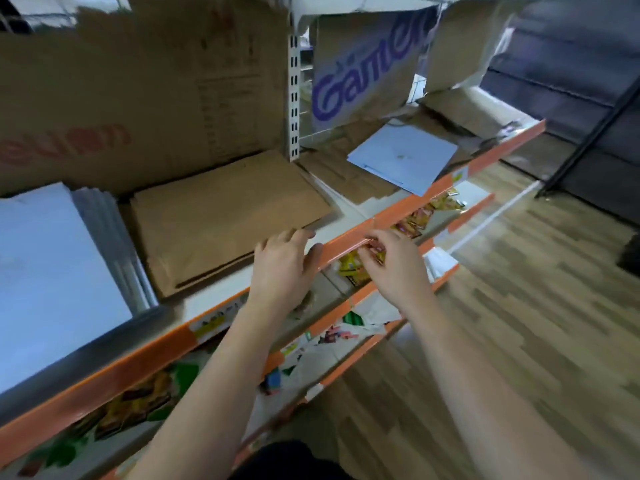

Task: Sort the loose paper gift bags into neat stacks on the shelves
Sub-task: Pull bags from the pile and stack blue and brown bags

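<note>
At the far left we see a white bag stack (52, 271) lying just beside a flat brown bag stack (221, 216) on the upper shelf. Our left hand (284, 268) rests at that stack's front corner, fingers together and lightly bent, thumb against the orange edge strip (415, 202). Our right hand (391, 268) bunches its fingertips under the strip, though we cannot tell whether they pinch it, and pale blue bags (405, 157) lie farther right.

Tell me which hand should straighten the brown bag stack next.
Left. The left hand lies at the front corner of the brown bag stack, fingers relaxed; the right hand is further right, fingertips at the orange shelf edge.
</note>
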Motion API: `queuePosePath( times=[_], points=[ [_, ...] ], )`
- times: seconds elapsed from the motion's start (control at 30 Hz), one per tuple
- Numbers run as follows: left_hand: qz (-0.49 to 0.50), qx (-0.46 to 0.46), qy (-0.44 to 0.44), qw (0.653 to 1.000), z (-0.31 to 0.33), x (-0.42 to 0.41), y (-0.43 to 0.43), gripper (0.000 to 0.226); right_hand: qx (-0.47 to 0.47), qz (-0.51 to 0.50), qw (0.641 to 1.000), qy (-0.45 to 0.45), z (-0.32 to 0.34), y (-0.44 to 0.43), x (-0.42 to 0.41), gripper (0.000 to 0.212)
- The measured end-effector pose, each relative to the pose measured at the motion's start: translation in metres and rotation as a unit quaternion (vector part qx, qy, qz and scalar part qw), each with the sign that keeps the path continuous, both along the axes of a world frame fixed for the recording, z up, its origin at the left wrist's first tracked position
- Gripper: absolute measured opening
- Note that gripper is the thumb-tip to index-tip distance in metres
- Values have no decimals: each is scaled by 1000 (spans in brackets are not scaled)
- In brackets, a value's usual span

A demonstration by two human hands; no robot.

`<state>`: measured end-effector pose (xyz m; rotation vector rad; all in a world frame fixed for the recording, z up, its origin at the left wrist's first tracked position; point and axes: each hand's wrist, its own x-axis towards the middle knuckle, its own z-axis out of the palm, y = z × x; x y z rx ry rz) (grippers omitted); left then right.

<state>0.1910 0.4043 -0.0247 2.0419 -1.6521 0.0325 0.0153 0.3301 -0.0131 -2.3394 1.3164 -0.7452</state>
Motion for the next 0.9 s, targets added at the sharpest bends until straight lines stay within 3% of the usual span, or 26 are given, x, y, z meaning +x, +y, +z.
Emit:
queuePosePath(
  times=[0.2,0.37,0.63,0.9],
  points=[
    [-32,-6,31,999,-11,-36,-105,54,1,-32,999,24,-12,-85,-41,30],
    [-55,-1,47,997,-10,-53,-216,35,9,-69,997,28,2,-180,-72,29],
    [-76,-37,57,995,8,-64,-338,34,9,-89,996,15,6,-296,-95,27],
    [10,-9,59,998,-2,-52,-373,34,2,35,999,33,-2,-394,-80,30]
  ],
)
